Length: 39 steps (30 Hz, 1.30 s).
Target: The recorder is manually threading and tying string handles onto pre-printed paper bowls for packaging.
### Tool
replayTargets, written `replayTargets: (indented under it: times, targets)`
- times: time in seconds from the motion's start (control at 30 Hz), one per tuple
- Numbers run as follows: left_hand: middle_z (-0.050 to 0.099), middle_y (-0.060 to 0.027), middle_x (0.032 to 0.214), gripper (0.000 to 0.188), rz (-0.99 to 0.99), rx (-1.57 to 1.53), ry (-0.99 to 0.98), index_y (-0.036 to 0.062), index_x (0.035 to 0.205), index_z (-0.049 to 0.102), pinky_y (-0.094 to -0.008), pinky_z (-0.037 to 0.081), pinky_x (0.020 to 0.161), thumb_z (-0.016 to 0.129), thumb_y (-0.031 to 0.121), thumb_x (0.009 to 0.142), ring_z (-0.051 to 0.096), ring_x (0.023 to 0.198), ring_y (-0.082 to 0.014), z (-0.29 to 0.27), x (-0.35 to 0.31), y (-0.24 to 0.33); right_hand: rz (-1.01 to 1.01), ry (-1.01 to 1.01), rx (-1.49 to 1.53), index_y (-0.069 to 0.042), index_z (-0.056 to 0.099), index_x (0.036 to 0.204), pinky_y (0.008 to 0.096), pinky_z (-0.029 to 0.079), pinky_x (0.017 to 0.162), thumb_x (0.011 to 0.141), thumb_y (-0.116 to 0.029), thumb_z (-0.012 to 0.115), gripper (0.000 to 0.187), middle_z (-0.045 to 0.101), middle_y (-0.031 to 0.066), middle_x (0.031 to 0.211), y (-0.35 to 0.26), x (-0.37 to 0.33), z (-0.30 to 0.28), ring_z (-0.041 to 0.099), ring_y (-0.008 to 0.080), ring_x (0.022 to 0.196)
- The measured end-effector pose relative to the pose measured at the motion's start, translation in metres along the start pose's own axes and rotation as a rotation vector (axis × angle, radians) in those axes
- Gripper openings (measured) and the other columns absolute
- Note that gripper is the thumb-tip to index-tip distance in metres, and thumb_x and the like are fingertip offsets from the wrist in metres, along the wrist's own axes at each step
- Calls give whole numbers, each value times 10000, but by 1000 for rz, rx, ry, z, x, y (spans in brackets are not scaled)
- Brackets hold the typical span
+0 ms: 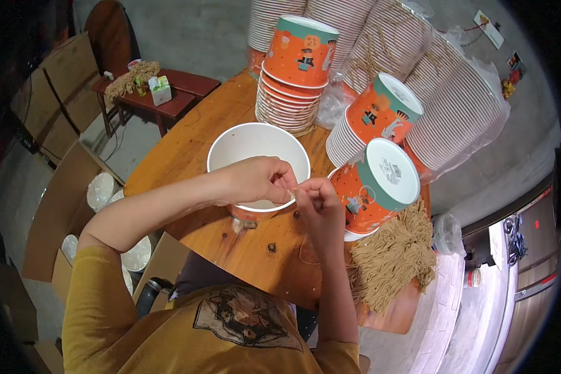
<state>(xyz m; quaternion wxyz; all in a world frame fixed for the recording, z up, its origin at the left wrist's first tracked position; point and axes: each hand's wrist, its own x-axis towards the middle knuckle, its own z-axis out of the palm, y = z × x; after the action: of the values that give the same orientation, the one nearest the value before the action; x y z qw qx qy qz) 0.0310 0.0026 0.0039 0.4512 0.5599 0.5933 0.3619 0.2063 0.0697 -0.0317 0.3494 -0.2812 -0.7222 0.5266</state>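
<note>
So the cord [293, 195] is mid-frame, pinched between the fingertips of the left hand [262, 179] and right hand [321, 201], by the near right rim of the open bucket [255, 140]. Bare desk [243, 244] runs below, down to its edge near the shirt [106, 299]. Stacked buckets [377, 115] crowd the upper right, close beside the right hand, and a twine bundle [393, 258] takes up the desk's lower right.

Head-worn fisheye, downward over the table [262, 234]

Bucket [258, 143] on table [181, 143]; cord bundle [396, 258] to right, bucket stacks [299, 68] behind.
</note>
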Motion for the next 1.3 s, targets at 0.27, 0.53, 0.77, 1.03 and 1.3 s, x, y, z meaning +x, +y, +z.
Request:
replayTargets:
  times: [0.27, 0.53, 0.77, 1.03, 1.3]
  targets:
    - [602, 11, 843, 144, -142, -193, -94, 55, 942, 621, -216, 454, 729, 703, 124, 845, 553, 796, -69, -5, 3, 2, -51, -3, -143, -53, 603, 911, 241, 481, 614, 886, -107, 678, 95, 635, 19, 747, -4, 0, -3, 584, 74, 660]
    - [515, -82, 884, 103, 442, 434, 232, 37, 893, 562, -331, 476, 669, 627, 54, 815, 585, 781, -239, 7, -3, 0, -29, -12, -325, -63, 587, 900, 284, 486, 583, 868, -110, 672, 102, 624, 53, 700, -8, -3, -7, 602, 131, 610]
    - [503, -103, 886, 114, 549, 549, 367, 41, 891, 522, -352, 470, 641, 627, 35, 848, 575, 767, -274, 16, -6, -2, -55, 43, -222, -66, 569, 915, 279, 457, 547, 872, -114, 669, 119, 569, 38, 650, 4, -6, 0, 533, 110, 561]
    - [584, -69, 802, 95, 308, 266, 294, 28, 869, 523, -308, 475, 665, 616, 48, 873, 586, 727, -161, 14, -7, -3, -78, 44, -283, -29, 586, 934, 177, 390, 558, 910, -63, 628, 60, 542, -66, 710, 0, -9, 6, 461, -1, 626]
    - [610, -63, 782, 124, 222, 223, 270, 20, 867, 520, -298, 483, 683, 631, 75, 871, 590, 734, -142, 12, -6, -3, -157, 69, -252, -77, 562, 927, 285, 428, 518, 874, -112, 666, 122, 513, 29, 624, 8, -7, 7, 498, 119, 542]
